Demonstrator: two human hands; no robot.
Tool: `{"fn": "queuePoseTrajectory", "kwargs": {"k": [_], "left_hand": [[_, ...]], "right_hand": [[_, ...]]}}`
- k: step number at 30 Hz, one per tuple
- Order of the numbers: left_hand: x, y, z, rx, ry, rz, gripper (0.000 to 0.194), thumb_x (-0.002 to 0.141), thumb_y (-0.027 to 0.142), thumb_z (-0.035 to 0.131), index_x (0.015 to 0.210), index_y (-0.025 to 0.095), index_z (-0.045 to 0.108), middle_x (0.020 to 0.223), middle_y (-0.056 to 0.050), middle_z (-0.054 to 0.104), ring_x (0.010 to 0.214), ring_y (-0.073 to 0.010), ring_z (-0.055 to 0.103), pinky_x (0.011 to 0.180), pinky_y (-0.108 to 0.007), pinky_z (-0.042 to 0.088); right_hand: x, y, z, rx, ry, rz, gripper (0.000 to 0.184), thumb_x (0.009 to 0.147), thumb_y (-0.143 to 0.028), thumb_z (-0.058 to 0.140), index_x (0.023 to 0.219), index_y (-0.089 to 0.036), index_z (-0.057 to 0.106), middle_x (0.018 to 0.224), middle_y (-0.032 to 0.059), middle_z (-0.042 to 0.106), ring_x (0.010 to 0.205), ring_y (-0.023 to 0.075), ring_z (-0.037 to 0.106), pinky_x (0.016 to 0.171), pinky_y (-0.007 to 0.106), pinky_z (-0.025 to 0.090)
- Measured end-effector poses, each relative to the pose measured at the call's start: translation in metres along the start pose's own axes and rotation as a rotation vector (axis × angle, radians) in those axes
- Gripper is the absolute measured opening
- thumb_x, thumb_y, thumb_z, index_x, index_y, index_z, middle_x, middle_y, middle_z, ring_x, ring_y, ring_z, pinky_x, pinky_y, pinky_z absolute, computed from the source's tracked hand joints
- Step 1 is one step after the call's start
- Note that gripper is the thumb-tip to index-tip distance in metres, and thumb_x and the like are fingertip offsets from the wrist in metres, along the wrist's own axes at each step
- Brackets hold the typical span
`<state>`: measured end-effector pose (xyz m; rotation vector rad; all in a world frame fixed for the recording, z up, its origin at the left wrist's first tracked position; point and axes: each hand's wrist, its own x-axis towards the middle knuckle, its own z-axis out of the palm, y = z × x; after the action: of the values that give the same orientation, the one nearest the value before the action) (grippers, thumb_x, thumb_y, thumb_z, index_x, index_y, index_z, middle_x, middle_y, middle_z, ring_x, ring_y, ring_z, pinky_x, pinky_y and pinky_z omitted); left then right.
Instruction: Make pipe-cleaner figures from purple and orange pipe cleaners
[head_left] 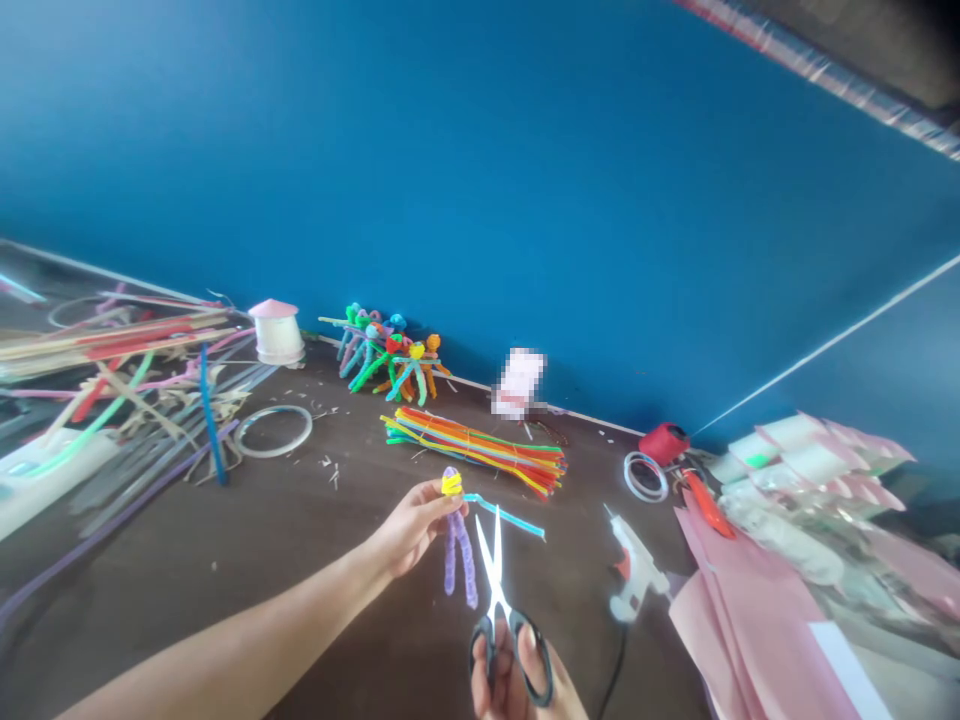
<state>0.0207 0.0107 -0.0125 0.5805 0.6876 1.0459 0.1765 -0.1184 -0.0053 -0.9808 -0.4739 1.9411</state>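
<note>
My left hand (412, 525) pinches a small pipe cleaner figure (456, 535) with a yellow and purple head, purple twisted legs and a straight blue arm (506, 515) sticking out to the right. My right hand (510, 675) sits at the bottom edge of the view, its fingers through the black loops of a pair of scissors (493, 575). The slightly parted silver blades point up, their tips close to the blue arm. Whether they touch it, I cannot tell.
A bundle of coloured pipe cleaners (472, 452) lies on the dark table (225, 590). Finished figures (386, 355) lean against the blue wall. A white glue gun (636, 568) and its black cord lie right, beside pink paper sheets (750, 630). Loose strips (112, 365) pile up left.
</note>
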Motion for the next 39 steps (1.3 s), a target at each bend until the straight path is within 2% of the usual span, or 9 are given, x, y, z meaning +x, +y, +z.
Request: {"fn": "queuePoseTrajectory", "kwargs": {"k": [3, 9, 14, 23, 28, 35, 39], "left_hand": [[-0.003, 0.000, 0.002, 0.066, -0.054, 0.031, 0.017, 0.061, 0.025, 0.071, 0.066, 0.013, 0.061, 0.060, 0.000, 0.061, 0.055, -0.0065, 0.051, 0.054, -0.017, 0.035], [-0.007, 0.000, 0.004, 0.132, -0.142, 0.074, 0.017, 0.061, 0.026, 0.071, 0.068, 0.012, 0.063, 0.064, -0.001, 0.061, 0.061, -0.0098, 0.054, 0.061, -0.020, 0.038], [-0.007, 0.000, 0.006, 0.140, -0.148, 0.028, 0.018, 0.060, 0.026, 0.071, 0.068, 0.012, 0.063, 0.062, -0.002, 0.062, 0.059, -0.0105, 0.054, 0.059, -0.021, 0.037], [-0.004, -0.001, 0.004, 0.133, -0.254, 0.028, 0.017, 0.065, 0.025, 0.067, 0.072, 0.010, 0.063, 0.061, -0.004, 0.062, 0.058, -0.0115, 0.056, 0.059, -0.021, 0.039], [-0.004, -0.001, 0.005, 0.139, -0.254, 0.014, 0.016, 0.066, 0.025, 0.066, 0.070, 0.010, 0.062, 0.061, -0.005, 0.063, 0.057, -0.0118, 0.056, 0.058, -0.022, 0.040], [-0.005, 0.001, 0.007, 0.171, -0.234, -0.011, 0.019, 0.065, 0.028, 0.067, 0.068, 0.010, 0.062, 0.061, -0.006, 0.063, 0.053, -0.0117, 0.055, 0.051, -0.020, 0.038], [-0.005, 0.001, 0.008, 0.170, -0.217, -0.024, 0.021, 0.064, 0.029, 0.068, 0.069, 0.010, 0.062, 0.064, -0.007, 0.063, 0.053, -0.0118, 0.055, 0.051, -0.021, 0.038]], "right_hand": [[0.005, -0.009, 0.010, -0.036, -0.013, -0.016, 0.048, 0.065, -0.058, 0.060, 0.079, -0.012, 0.058, 0.057, 0.0018, 0.058, 0.032, 0.0025, 0.037, 0.031, 0.015, 0.022], [0.017, -0.015, 0.027, -0.071, 0.018, -0.111, 0.046, 0.068, -0.057, 0.057, 0.077, -0.012, 0.056, 0.056, 0.0007, 0.056, 0.035, 0.0025, 0.034, 0.032, 0.015, 0.023], [0.018, -0.015, 0.029, -0.039, 0.027, -0.123, 0.043, 0.069, -0.056, 0.057, 0.075, -0.013, 0.055, 0.054, -0.0007, 0.054, 0.037, 0.0028, 0.032, 0.034, 0.016, 0.020], [0.024, -0.013, 0.027, -0.073, 0.039, -0.154, 0.038, 0.072, -0.052, 0.057, 0.072, -0.014, 0.053, 0.050, -0.0026, 0.051, 0.038, 0.0020, 0.024, 0.038, 0.017, 0.016], [0.025, -0.012, 0.029, -0.051, 0.093, -0.144, 0.040, 0.068, -0.053, 0.060, 0.068, -0.014, 0.051, 0.049, -0.0041, 0.048, 0.038, 0.0015, 0.020, 0.038, 0.017, 0.015], [0.026, -0.009, 0.032, 0.002, 0.258, -0.145, 0.042, 0.060, -0.054, 0.066, 0.067, -0.016, 0.049, 0.050, -0.0057, 0.045, 0.039, 0.0028, 0.028, 0.038, 0.017, 0.017], [0.030, -0.004, 0.030, 0.027, 0.288, -0.188, 0.041, 0.059, -0.050, 0.069, 0.067, -0.017, 0.046, 0.050, -0.0084, 0.042, 0.036, 0.0013, 0.023, 0.037, 0.016, 0.017]]}}
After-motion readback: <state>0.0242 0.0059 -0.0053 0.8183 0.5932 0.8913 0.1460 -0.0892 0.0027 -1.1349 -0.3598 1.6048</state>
